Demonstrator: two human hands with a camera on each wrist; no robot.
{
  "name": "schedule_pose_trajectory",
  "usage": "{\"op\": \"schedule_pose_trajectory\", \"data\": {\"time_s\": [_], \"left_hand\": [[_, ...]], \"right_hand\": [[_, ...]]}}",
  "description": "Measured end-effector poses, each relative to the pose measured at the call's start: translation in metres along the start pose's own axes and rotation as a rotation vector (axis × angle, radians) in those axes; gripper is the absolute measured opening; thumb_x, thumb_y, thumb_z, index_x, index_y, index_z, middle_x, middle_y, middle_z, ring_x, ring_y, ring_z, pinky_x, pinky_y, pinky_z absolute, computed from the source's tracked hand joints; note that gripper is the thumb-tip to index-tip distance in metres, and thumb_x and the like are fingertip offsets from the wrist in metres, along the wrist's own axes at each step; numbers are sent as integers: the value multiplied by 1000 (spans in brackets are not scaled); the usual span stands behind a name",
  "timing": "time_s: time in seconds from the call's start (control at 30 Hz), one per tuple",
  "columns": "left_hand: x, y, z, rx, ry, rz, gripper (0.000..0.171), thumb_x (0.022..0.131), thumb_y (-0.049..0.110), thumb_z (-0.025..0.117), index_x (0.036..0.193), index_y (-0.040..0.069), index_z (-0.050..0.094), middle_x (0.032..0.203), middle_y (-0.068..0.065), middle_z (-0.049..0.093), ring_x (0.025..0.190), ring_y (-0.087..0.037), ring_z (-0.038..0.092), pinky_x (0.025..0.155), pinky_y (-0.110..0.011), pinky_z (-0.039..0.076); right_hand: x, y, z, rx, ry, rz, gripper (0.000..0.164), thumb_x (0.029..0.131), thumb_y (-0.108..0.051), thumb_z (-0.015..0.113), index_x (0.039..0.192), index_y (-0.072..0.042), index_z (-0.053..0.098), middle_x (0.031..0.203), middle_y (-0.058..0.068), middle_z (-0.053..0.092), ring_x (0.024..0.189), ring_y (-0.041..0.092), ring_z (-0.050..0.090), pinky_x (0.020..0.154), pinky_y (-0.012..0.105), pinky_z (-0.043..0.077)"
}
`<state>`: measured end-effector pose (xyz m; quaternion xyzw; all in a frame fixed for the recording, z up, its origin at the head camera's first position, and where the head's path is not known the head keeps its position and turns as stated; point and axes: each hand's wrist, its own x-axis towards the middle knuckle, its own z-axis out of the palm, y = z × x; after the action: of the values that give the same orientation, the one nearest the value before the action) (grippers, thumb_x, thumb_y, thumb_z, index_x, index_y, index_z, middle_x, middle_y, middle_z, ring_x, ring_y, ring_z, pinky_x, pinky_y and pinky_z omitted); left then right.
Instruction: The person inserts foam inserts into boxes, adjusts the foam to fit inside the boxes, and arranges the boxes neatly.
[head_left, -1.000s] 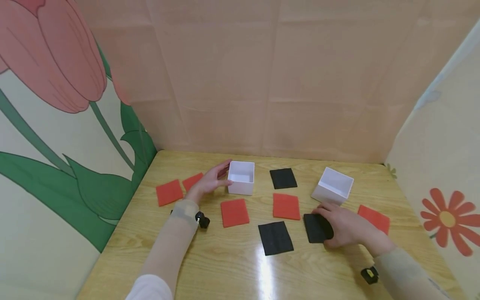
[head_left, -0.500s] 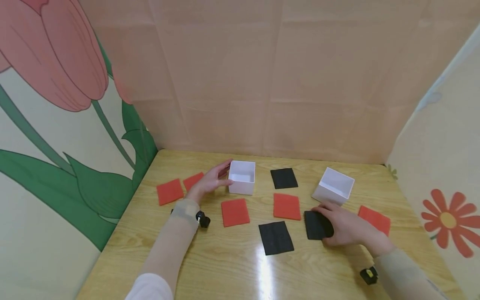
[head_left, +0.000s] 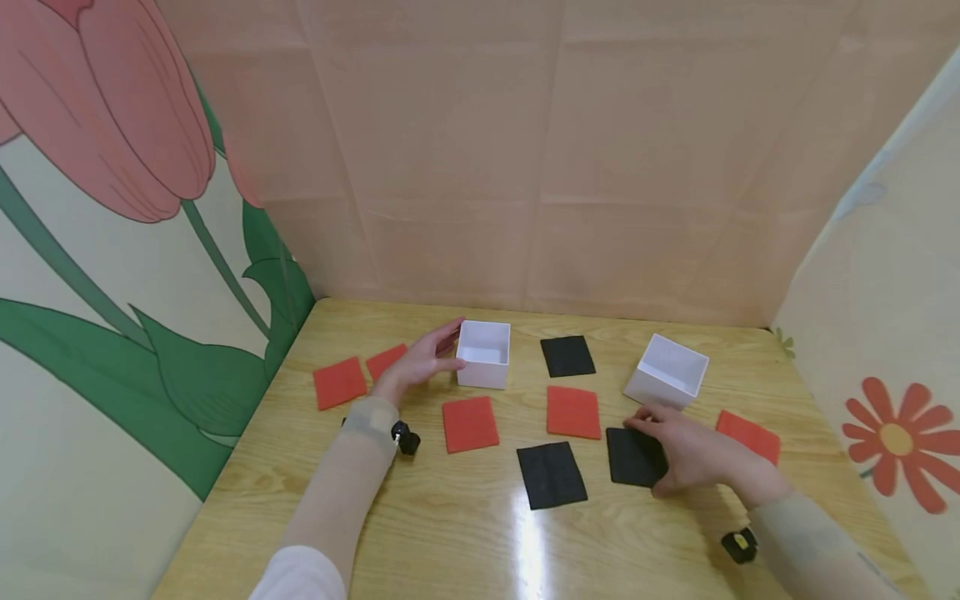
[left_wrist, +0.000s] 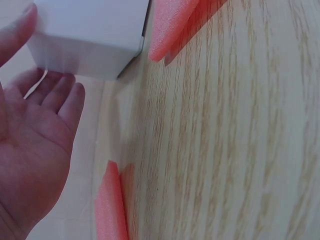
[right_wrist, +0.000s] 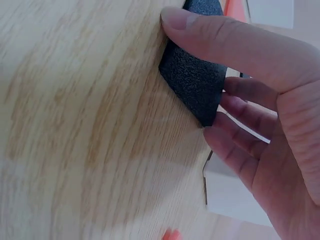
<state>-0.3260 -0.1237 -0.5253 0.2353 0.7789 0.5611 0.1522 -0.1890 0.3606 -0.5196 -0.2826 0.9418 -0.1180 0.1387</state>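
In the head view my left hand [head_left: 423,358] touches the left side of a white open-topped box [head_left: 483,375]. The left wrist view shows its fairly straight fingertips [left_wrist: 75,92] against the box wall, thumb higher up. My right hand [head_left: 693,450] grips a black foam square [head_left: 633,457] by opposite edges, thumb on the near one and fingers on the far one. That square lies at table level, its right part hidden under the hand. In the right wrist view, the thumb [right_wrist: 215,40] crosses over the black foam.
A second white box [head_left: 666,375] stands behind my right hand. Red foam squares lie around: one front-centre [head_left: 470,425], one mid-table [head_left: 573,412], one far right [head_left: 750,437], two on the left. More black squares sit at centre-back [head_left: 567,357] and in front [head_left: 552,476].
The black square in my right hand rose slightly half a second ago and is now lower again, with more of it showing. My left hand and both boxes stay put.
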Motion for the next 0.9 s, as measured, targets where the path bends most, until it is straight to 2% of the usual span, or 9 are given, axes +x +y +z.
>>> {"op": "schedule_pose_trajectory", "data": {"time_s": [0.27,0.63,0.9], "left_hand": [[0,-3,0,-3,1,-4,89,99,5,76,171,9,23,175,-14,26,159,-32,29,128,-43,28],[2,-5,0,2,-3,-1,90,99,7,77,171,9,23,175,-15,26,159,-33,30,128,-43,28],[2,-5,-1,-2,-1,8,90,99,6,76,171,8,23,175,-16,26,159,-34,29,128,-44,27]], "right_hand": [[-2,-2,0,-37,15,13,93,62,-41,101,143,-10,66,129,4,57,110,22,55,94,50,57],[-3,-4,2,-94,20,57,96,66,-39,99,148,-7,61,135,12,57,110,27,57,95,53,58],[-5,-3,1,-37,44,23,105,66,-59,98,147,-3,62,141,17,56,120,36,58,100,60,55]]}}
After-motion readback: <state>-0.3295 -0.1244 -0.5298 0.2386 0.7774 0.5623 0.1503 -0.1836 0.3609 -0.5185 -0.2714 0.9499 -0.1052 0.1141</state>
